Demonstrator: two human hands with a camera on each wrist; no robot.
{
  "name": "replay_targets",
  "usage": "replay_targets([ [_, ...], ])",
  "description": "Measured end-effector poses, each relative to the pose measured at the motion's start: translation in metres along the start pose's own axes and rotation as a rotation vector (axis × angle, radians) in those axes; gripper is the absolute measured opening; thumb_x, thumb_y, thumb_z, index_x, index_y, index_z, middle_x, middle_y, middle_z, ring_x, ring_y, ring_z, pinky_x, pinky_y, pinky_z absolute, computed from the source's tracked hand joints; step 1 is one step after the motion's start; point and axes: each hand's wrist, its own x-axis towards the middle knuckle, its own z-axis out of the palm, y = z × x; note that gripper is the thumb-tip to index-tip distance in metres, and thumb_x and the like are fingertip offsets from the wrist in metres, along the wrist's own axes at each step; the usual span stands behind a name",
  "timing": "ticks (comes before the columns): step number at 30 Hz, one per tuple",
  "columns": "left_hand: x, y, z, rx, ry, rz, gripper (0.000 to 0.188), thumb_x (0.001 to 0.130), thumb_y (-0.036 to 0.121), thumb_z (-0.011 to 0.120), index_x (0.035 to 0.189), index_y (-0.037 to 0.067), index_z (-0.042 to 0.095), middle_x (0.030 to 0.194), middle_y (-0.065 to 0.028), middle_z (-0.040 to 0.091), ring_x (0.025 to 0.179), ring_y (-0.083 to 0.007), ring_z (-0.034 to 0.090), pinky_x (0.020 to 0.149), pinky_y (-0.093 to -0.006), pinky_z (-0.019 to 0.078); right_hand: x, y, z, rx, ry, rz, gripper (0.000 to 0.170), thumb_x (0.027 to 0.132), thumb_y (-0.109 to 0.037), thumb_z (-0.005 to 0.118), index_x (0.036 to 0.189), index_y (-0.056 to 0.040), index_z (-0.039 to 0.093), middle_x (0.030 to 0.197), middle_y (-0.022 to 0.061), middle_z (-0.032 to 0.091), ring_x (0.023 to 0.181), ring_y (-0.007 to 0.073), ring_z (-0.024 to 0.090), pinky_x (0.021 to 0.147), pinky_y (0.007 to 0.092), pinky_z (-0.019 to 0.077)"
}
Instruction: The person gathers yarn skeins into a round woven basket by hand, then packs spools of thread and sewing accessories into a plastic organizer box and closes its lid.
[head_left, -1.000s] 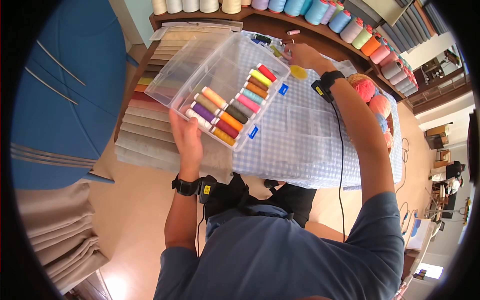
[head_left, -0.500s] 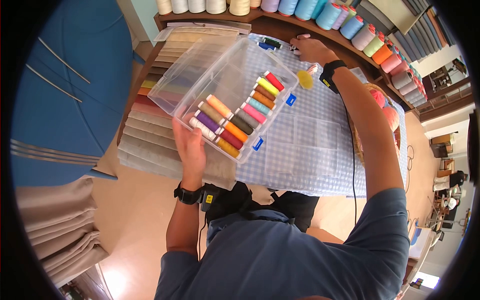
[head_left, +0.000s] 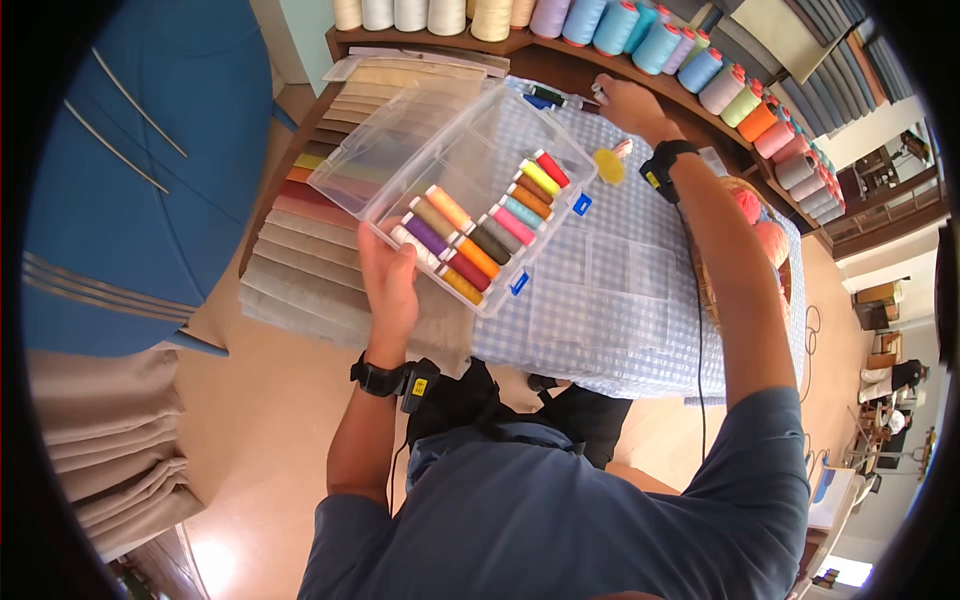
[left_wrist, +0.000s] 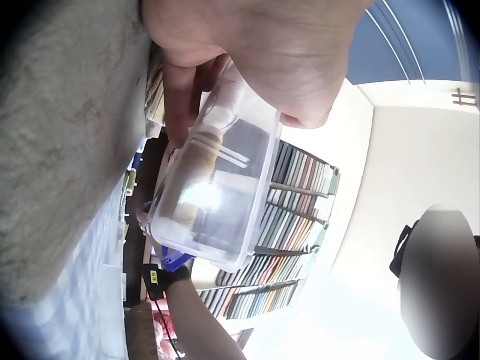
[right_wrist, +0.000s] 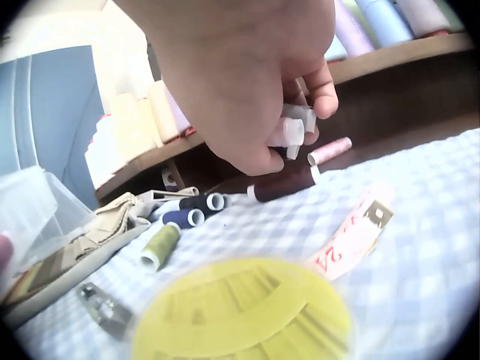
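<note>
In the head view my left hand (head_left: 388,290) grips the lower-left corner of a clear plastic box (head_left: 440,170), its lid folded back. The thumb lies over the near edge. Several thread spools (head_left: 425,235) in many colours lie in rows inside the tilted box. My right hand (head_left: 635,105) reaches to the far edge of the table. In the right wrist view its curled fingers hold small white-ended thread spools (right_wrist: 289,133), mostly hidden by the hand. Below and beyond it lie a dark brown spool (right_wrist: 283,185) and a pink spool (right_wrist: 330,150).
Olive (right_wrist: 161,247) and navy (right_wrist: 184,218) spools lie on the checked cloth. Closer are a yellow disc-shaped case (right_wrist: 244,315), a tape measure (right_wrist: 352,236) and thread snips (right_wrist: 103,309). A yarn basket (head_left: 745,190) stands right, a thread-cone shelf (head_left: 560,45) behind, fabric swatches (head_left: 300,255) left.
My right hand has moved from beside the spools near the yellow case toward the shelf at the far edge. The left hand keeps its grip on the box, which stays about where it was.
</note>
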Motion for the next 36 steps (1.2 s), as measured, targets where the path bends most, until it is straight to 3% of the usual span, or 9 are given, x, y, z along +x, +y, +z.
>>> replay_targets([
  [4,0.003,-0.001,0.000,-0.010,-0.027,0.045,0.058,0.091,0.012,0.049,0.145,0.002,0.029,0.132,-0.0134,0.046,0.121,-0.0219,0.051,0.099,-0.0349,0.0461,0.013,-0.003,0.027,-0.087,-0.050,0.014,0.031,0.082,-0.019,0.063,0.111,-0.0098,0.056,0.097,0.0200,0.066,0.095,0.0402,0.064,0.077,0.0499,0.0529],
  [6,0.001,0.000,0.002,-0.030,-0.009,0.033,0.046,0.090,0.004,0.051,0.133,0.002,0.036,0.115,-0.0061,0.052,0.094,-0.0076,0.051,0.074,-0.0206,0.0438,0.014,-0.007,0.018,-0.110,-0.023,-0.026,0.030,0.084,-0.020,0.061,0.112,-0.0101,0.056,0.097,0.0203,0.067,0.094,0.0388,0.064,0.078,0.0492,0.0528],
  [8,0.001,0.003,0.004,-0.066,0.000,0.021,0.046,0.090,0.002,0.051,0.134,0.003,0.036,0.114,-0.0061,0.051,0.101,-0.0094,0.051,0.083,-0.0232,0.0441,0.017,-0.015,-0.005,-0.050,0.039,0.094,0.029,0.085,-0.020,0.059,0.111,-0.0099,0.056,0.097,0.0222,0.067,0.092,0.0383,0.065,0.079,0.0485,0.0525],
  [11,0.001,-0.001,0.005,-0.065,-0.007,0.067,0.048,0.089,0.001,0.051,0.135,0.001,0.034,0.119,-0.0088,0.050,0.110,-0.0137,0.050,0.096,-0.0297,0.0414,0.015,-0.033,-0.046,0.247,0.243,-0.055,0.027,0.086,-0.022,0.059,0.108,-0.0066,0.056,0.090,0.0241,0.066,0.086,0.0424,0.064,0.074,0.0477,0.0510],
  [14,0.001,0.000,0.004,-0.059,-0.032,0.034,0.049,0.089,0.001,0.051,0.135,0.000,0.033,0.119,-0.0096,0.050,0.110,-0.0141,0.050,0.095,-0.0298,0.0418,-0.016,-0.099,-0.097,0.786,0.033,-0.063,0.041,0.081,-0.022,0.071,0.113,-0.0011,0.056,0.081,0.0072,0.064,0.071,0.0129,0.061,0.062,0.0279,0.0496],
  [18,0.004,-0.001,0.005,-0.065,-0.045,0.067,0.048,0.089,0.002,0.051,0.134,0.001,0.033,0.118,-0.0094,0.050,0.109,-0.0137,0.051,0.095,-0.0298,0.0420,-0.056,-0.180,-0.106,0.811,-0.268,-0.188,0.039,0.082,-0.018,0.071,0.114,-0.0014,0.057,0.086,0.0069,0.064,0.077,0.0125,0.060,0.066,0.0272,0.0487],
  [21,0.003,-0.001,0.003,-0.072,-0.057,0.052,0.047,0.089,0.002,0.051,0.133,0.001,0.034,0.116,-0.0087,0.050,0.109,-0.0134,0.051,0.095,-0.0298,0.0419,-0.064,-0.204,-0.078,0.698,-0.232,-0.226,0.039,0.080,-0.022,0.070,0.111,-0.0001,0.058,0.085,0.0121,0.065,0.078,0.0200,0.062,0.071,0.0327,0.0490],
  [29,0.004,-0.008,-0.001,0.013,-0.071,0.081,0.050,0.092,0.012,0.049,0.139,0.005,0.032,0.122,-0.0090,0.048,0.113,-0.0176,0.054,0.093,-0.0321,0.0501,-0.056,-0.200,-0.065,0.585,-0.174,-0.188,0.042,0.080,-0.026,0.068,0.111,-0.0002,0.057,0.086,0.0159,0.065,0.078,0.0262,0.062,0.073,0.0363,0.0483],
  [36,0.003,-0.007,-0.001,0.006,-0.080,0.074,0.048,0.092,0.010,0.048,0.138,0.004,0.032,0.124,-0.0096,0.048,0.111,-0.0167,0.055,0.091,-0.0324,0.0509,-0.061,-0.205,-0.073,0.523,-0.364,-0.258,0.046,0.081,-0.032,0.071,0.114,-0.0041,0.057,0.089,0.0162,0.066,0.083,0.0313,0.064,0.074,0.0391,0.0497],
])
